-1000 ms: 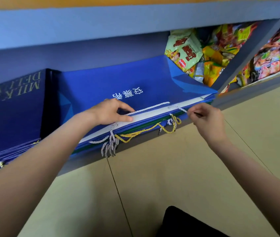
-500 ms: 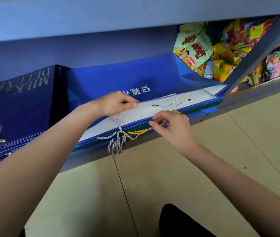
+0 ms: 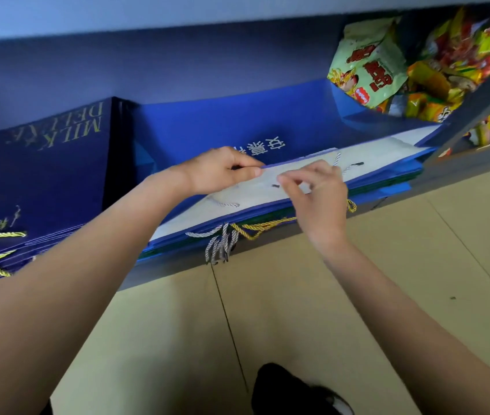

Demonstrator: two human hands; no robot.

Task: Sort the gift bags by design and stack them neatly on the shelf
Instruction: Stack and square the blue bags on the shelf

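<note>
Left of frame: navy gift bags stacked. Centre: left hand pinching top blue bag mouth open; right hand, fingers curled, tucking cord handle inside. Next, probably: flatten, square edges.

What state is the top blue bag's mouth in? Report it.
Open: the left hand lifts the top blue bag's upper edge, baring its white inside.
</note>
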